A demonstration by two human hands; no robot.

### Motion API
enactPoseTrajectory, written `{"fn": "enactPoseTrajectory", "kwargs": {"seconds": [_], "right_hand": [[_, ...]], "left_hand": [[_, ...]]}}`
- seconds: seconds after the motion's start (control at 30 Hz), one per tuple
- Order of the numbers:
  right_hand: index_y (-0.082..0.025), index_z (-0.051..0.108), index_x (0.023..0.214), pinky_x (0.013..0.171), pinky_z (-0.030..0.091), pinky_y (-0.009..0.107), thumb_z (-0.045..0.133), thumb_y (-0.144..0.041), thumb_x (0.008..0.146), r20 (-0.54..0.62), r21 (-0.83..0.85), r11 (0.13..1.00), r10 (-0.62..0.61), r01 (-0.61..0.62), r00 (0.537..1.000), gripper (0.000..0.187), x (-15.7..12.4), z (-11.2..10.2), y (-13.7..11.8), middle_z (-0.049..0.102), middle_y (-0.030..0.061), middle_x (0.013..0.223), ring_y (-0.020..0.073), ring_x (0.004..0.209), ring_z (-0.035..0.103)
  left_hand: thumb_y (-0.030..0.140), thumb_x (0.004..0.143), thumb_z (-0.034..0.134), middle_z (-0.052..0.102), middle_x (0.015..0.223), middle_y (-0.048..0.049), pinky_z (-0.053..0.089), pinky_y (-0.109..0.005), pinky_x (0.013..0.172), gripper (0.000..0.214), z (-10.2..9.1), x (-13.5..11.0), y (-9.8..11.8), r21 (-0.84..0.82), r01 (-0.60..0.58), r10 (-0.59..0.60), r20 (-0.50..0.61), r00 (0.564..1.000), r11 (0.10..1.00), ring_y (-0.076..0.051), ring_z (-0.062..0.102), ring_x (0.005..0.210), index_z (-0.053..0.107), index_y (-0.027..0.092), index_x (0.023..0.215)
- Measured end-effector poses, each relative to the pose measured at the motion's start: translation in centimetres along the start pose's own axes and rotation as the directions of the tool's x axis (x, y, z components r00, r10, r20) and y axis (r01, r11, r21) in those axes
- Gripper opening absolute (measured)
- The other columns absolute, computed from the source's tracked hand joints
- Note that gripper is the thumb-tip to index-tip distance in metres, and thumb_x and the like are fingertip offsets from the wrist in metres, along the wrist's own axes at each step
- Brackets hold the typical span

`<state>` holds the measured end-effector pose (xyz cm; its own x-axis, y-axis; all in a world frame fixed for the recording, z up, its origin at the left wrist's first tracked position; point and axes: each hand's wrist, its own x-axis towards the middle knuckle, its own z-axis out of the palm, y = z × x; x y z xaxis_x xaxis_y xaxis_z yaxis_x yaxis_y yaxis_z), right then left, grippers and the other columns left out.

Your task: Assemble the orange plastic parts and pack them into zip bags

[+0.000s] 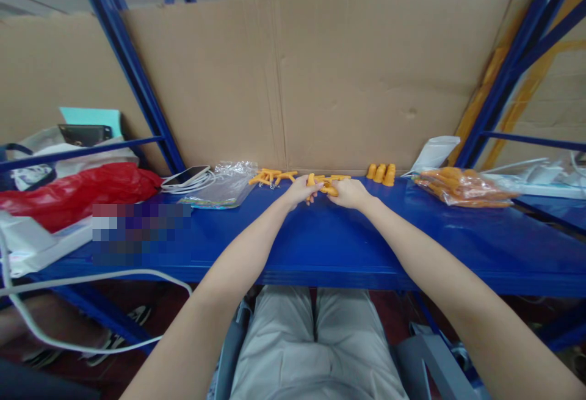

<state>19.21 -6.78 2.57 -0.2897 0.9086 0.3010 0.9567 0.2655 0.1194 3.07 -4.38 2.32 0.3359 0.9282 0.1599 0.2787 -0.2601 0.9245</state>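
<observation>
Both of my hands meet at the back of a blue metal shelf (348, 247). My left hand (300, 191) is closed in a pinch on a small orange plastic part (312, 181). My right hand (350, 193) is closed on another orange plastic piece (330, 189), and the two pieces touch between my hands. More loose orange parts (273, 176) lie just left of my hands. Three orange caps (381, 173) stand to the right against the cardboard.
A cardboard sheet (320, 82) backs the shelf. A clear bag of orange parts (462, 187) lies at the right, an empty clear bag (224, 187) and a phone with white cable (185, 176) at the left, beside a red bag (77, 195). Blue rack posts (132, 76) flank the shelf.
</observation>
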Motion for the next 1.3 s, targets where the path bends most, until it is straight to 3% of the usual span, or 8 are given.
{"fn": "enactPoseTrajectory", "kwargs": {"seconds": [0.1, 0.23, 0.33, 0.57, 0.8, 1.07, 1.2, 1.3], "right_hand": [[-0.012, 0.072, 0.094, 0.069, 0.051, 0.026, 0.058, -0.029, 0.086, 0.129, 0.245, 0.969, -0.034, 0.001, 0.991, 0.024, 0.1, 0.0, 0.1, 0.076, 0.0118, 0.091, 0.0218, 0.082, 0.071], [-0.012, 0.068, 0.072, 0.055, 0.047, 0.021, 0.056, -0.025, 0.084, 0.289, 0.465, 0.879, -0.034, -0.109, 0.957, 0.022, 0.1, -0.2, 0.0, 0.066, 0.0038, 0.059, 0.0122, 0.051, 0.059], [-0.012, 0.069, 0.077, 0.056, 0.047, 0.021, 0.053, -0.020, 0.084, 0.261, 0.381, 0.919, 0.001, -0.103, 0.965, 0.020, 0.2, -0.4, -0.4, 0.068, 0.0050, 0.063, 0.0127, 0.054, 0.061], [-0.017, 0.071, 0.111, 0.081, 0.052, 0.030, 0.049, -0.028, 0.088, 0.099, 0.026, 0.998, 0.053, -0.056, 0.994, 0.034, 0.8, -0.5, -0.9, 0.074, 0.0126, 0.107, 0.0246, 0.101, 0.069], [-0.010, 0.070, 0.112, 0.087, 0.051, 0.037, 0.041, -0.031, 0.096, -0.013, -0.093, 0.994, 0.056, -0.057, 0.998, 0.039, 0.3, -0.4, -1.4, 0.072, 0.0217, 0.109, 0.0313, 0.107, 0.068], [-0.005, 0.065, 0.115, 0.083, 0.052, 0.034, 0.041, -0.023, 0.097, -0.061, -0.124, 0.991, 0.038, -0.045, 0.997, 0.035, 0.4, -0.2, -2.2, 0.072, 0.0236, 0.104, 0.0300, 0.102, 0.070], [-0.007, 0.065, 0.115, 0.083, 0.051, 0.034, 0.048, -0.025, 0.093, -0.081, -0.041, 0.999, 0.001, -0.005, 0.997, 0.033, 0.2, 0.2, -1.8, 0.073, 0.0213, 0.104, 0.0286, 0.100, 0.070], [-0.012, 0.068, 0.104, 0.075, 0.052, 0.030, 0.055, -0.026, 0.087, -0.001, 0.210, 0.977, -0.036, 0.036, 0.999, 0.026, 0.2, 0.4, -1.1, 0.075, 0.0120, 0.093, 0.0215, 0.083, 0.071]], "left_hand": [[0.012, 0.095, 0.055, 0.046, 0.048, 0.0091, 0.033, -0.015, 0.037, 0.024, 0.0, -0.1, 0.1, -0.041, 0.007, -0.007, 0.003, 1.000, 0.999, -0.004, 0.042, 0.034, 0.047, 0.017, 0.073], [0.011, 0.095, 0.053, 0.040, 0.047, 0.0102, 0.028, -0.015, 0.036, 0.027, 0.0, -0.1, 0.3, -0.108, 0.001, 0.003, 0.040, 0.999, 0.994, -0.003, 0.034, 0.033, 0.043, 0.018, 0.070], [0.012, 0.096, 0.051, 0.035, 0.048, 0.0109, 0.023, -0.014, 0.036, 0.027, 0.0, -0.1, 0.5, -0.173, 0.018, -0.009, 0.054, 0.999, 0.985, -0.002, 0.028, 0.033, 0.043, 0.018, 0.071], [0.016, 0.095, 0.052, 0.033, 0.049, 0.0111, 0.015, -0.015, 0.036, 0.025, -0.1, -0.2, 1.3, -0.251, 0.090, -0.083, 0.037, 0.996, 0.964, -0.001, 0.022, 0.033, 0.041, 0.019, 0.074], [0.016, 0.099, 0.044, 0.031, 0.049, 0.0107, 0.012, -0.014, 0.038, 0.029, -0.1, 0.0, 1.8, -0.337, 0.225, -0.231, 0.023, 0.973, 0.914, -0.002, 0.018, 0.032, 0.035, 0.020, 0.071], [0.016, 0.100, 0.039, 0.030, 0.049, 0.0102, 0.010, -0.014, 0.036, 0.027, -0.7, 0.3, 2.0, -0.401, 0.373, -0.382, 0.060, 0.922, 0.837, -0.002, 0.018, 0.032, 0.037, 0.020, 0.074], [0.017, 0.100, 0.042, 0.031, 0.049, 0.0104, 0.009, -0.014, 0.037, 0.028, -1.2, 0.1, 1.2, -0.341, 0.265, -0.272, 0.028, 0.962, 0.902, -0.001, 0.018, 0.032, 0.036, 0.020, 0.073], [0.019, 0.098, 0.048, 0.033, 0.050, 0.0107, 0.010, -0.014, 0.037, 0.026, -1.4, -0.1, 0.7, -0.254, 0.162, -0.161, 0.025, 0.987, 0.954, -0.001, 0.021, 0.032, 0.038, 0.020, 0.074]]}}
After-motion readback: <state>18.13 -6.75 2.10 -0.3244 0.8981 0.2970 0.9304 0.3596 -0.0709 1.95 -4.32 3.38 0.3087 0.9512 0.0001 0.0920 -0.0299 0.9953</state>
